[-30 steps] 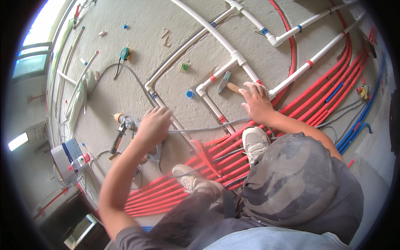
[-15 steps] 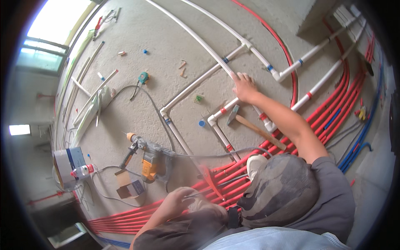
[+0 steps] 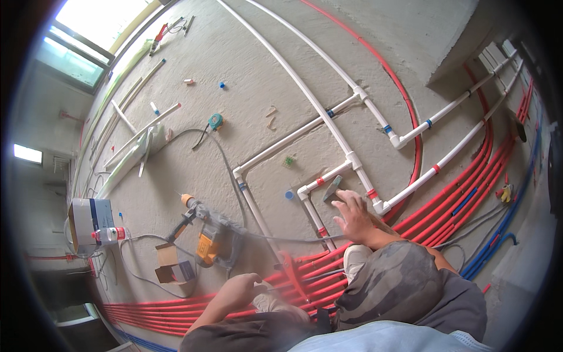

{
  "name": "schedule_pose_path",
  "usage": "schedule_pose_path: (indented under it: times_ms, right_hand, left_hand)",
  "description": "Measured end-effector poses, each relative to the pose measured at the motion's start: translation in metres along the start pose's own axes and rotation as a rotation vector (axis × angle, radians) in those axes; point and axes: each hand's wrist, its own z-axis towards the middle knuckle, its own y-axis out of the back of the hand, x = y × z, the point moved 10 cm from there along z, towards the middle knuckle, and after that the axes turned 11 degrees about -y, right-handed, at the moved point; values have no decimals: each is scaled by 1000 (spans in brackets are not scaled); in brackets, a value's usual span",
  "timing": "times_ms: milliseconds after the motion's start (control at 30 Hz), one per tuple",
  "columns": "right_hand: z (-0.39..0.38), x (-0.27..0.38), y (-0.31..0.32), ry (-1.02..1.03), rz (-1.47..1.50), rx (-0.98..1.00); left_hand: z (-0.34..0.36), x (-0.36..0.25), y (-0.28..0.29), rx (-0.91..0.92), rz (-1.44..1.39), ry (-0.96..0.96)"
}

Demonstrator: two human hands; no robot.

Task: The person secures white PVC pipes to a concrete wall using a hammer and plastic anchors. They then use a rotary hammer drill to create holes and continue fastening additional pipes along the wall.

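My right hand (image 3: 356, 218) is over the wooden handle of a hammer (image 3: 332, 189), fingers spread and thumb apart; no grip shows. The hammer lies on the floor beside a white pipe elbow, its grey head showing and much of the handle hidden by my hand. Down at my left knee, my left hand (image 3: 237, 291) has its fingers curled inward, and whatever they may hold is hidden. Just beyond both hands run several red pipes (image 3: 275, 280), crossed by a red strap-like piece (image 3: 295, 276). White pipes (image 3: 360, 176) joined by tees and elbows lie beyond my right hand.
A rotary hammer drill (image 3: 214, 237) lies left of centre, its grey cable looping across the floor. Nearby are an opened small carton (image 3: 176, 273), a bottle (image 3: 111, 234) and a larger box (image 3: 91, 220). A teal tape measure (image 3: 216, 121) lies farther off. Blue pipes (image 3: 492, 246) run at right.
My right hand has come off the long white pipe near the tee and drawn back toward me, over the hammer handle. My left hand stays by the knee. The view has shifted slightly.
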Motion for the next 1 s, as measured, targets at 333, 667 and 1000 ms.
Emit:
schedule_pose_path:
  times_ms: [333,667,1000]
  right_hand:
    - [14,-27,-4,-102,-188,12]
    - [28,-55,-38,-149,-100,168]
    - [86,72,-47,47,230,318]
  left_hand:
    - [5,2,2,464,303,197]
    - [-19,33,16,-165,-160,74]
    - [-58,138,86,-540,21,178]
